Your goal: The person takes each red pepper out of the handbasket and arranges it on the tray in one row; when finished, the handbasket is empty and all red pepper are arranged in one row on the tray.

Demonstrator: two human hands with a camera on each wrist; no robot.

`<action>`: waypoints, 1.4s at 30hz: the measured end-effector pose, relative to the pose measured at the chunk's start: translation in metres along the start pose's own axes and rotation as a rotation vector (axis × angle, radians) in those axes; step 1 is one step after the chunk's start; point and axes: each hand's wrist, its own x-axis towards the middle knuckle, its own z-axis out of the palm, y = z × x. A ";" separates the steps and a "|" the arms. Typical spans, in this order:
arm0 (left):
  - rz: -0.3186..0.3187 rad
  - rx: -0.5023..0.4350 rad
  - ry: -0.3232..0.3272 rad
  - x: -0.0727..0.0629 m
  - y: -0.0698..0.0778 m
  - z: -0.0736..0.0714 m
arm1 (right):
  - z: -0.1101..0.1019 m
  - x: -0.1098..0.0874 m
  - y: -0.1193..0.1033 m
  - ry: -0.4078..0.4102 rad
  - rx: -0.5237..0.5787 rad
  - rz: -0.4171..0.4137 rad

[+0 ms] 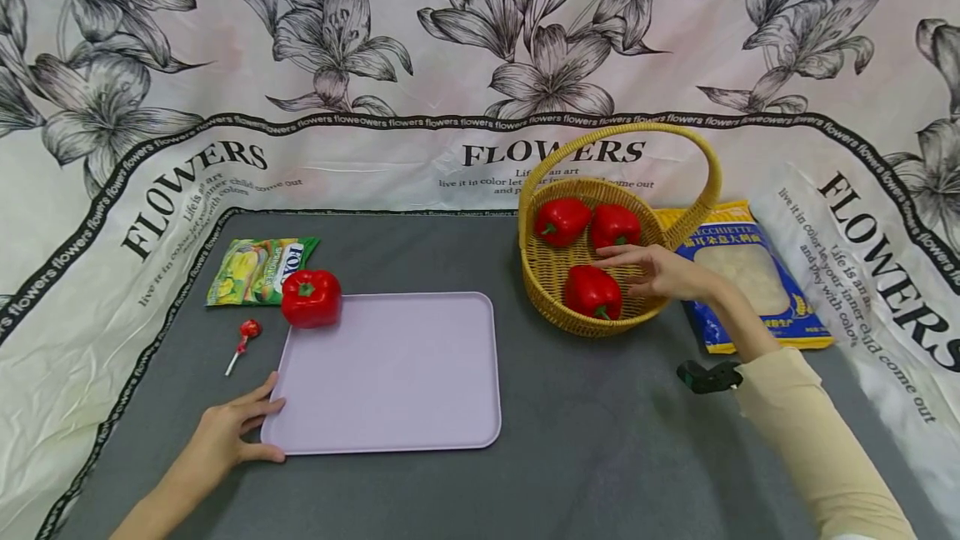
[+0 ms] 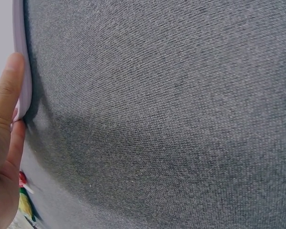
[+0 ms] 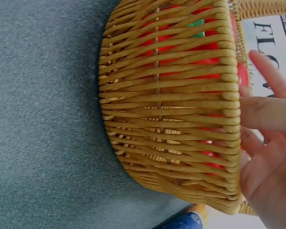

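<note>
My left hand (image 1: 225, 432) holds the lilac tray (image 1: 390, 373) by its near left corner. In the left wrist view the thumb (image 2: 10, 81) lies along the tray's rim and a finger shows below it. One red bell pepper (image 1: 311, 299) sits at the tray's far left corner. My right hand (image 1: 667, 272) reaches over the side of the yellow wicker basket (image 1: 540, 290), its fingers spread beside the nearest red bell pepper (image 1: 592, 292). Two more bell peppers, a left one (image 1: 562, 222) and a right one (image 1: 615, 226), lie farther back in the basket.
A green candy packet (image 1: 255, 272) lies behind the pepper at the left, with a red lollipop (image 1: 243, 346) nearer me. The basket's tall handle (image 1: 622, 130) arches up. A blue and yellow pasta bag (image 1: 750, 273) lies right of the basket. Patterned cloth borders the grey surface.
</note>
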 end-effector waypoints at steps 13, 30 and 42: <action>0.007 -0.021 0.016 -0.002 -0.001 -0.001 | 0.009 0.015 0.004 -0.173 -0.018 -0.075; 0.004 -0.027 -0.003 0.001 0.002 -0.003 | 0.031 0.032 0.006 -0.081 -0.223 -0.051; -0.010 -0.003 -0.014 -0.001 0.002 -0.003 | 0.042 0.043 0.009 0.058 -0.277 -0.064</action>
